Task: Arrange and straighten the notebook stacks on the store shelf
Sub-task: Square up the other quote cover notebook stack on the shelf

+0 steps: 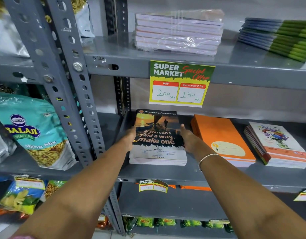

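A stack of notebooks with a sunset cover reading "If you can't find a way, make one" [158,140] lies on the middle grey shelf [166,175]. My left hand [128,139] presses flat against the stack's left side. My right hand [189,139] presses against its right side, a thin bangle on that wrist. Both hands clasp the stack between them. To the right lie an orange notebook stack [221,138] and a floral-cover stack [278,145]. On the upper shelf sit a plastic-wrapped stack [179,32] and a blue-and-green stack [280,38].
A yellow-green "Super Market" price tag [180,83] hangs from the upper shelf edge just above the held stack. A perforated grey upright [76,94] stands to the left, with snack bags [33,130] beyond it. More snack packets fill the lower shelves.
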Demonstrator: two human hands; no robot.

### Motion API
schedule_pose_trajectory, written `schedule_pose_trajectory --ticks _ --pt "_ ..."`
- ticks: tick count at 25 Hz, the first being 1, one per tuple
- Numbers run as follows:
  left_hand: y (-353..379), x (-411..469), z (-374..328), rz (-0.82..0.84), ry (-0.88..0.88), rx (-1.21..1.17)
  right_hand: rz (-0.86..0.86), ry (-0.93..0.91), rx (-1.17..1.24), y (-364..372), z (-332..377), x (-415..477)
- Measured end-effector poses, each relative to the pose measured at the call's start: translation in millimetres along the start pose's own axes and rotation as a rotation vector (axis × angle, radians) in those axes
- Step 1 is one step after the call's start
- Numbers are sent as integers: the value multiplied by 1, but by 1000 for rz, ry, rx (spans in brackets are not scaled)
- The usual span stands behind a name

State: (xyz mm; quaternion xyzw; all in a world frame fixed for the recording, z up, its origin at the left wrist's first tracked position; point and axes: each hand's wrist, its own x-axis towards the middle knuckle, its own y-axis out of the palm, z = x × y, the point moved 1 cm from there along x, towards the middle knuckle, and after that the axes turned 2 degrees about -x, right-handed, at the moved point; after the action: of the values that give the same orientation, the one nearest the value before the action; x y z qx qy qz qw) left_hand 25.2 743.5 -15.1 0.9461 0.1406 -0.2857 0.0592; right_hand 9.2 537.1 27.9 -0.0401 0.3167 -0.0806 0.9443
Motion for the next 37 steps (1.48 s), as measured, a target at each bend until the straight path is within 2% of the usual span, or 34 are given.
schedule_pose_trajectory --ticks 3,13,18,23,27,32,37 --pt "1 -2 1 -12 -2 22 3 -11 35 -3 -3 3" --pt "3 -10 2 -10 -5 26 -17 -47 -167 -1 -8 10" --pt "1 -9 0 -8 -37 -32 -42 -27 -108 -5 -4 17" --pt "0 -3 2 -59 30 -129 -76 -21 -36 -7 -13 16" --pt "0 -2 8 -49 61 -104 -72 -28 -79 -2 -11 6" --pt "-5 -7 12 -46 -3 -81 -84 -54 -106 -2 -16 15" --pt "1 -16 -6 19 57 -54 -60 -81 -99 -3 -6 21"
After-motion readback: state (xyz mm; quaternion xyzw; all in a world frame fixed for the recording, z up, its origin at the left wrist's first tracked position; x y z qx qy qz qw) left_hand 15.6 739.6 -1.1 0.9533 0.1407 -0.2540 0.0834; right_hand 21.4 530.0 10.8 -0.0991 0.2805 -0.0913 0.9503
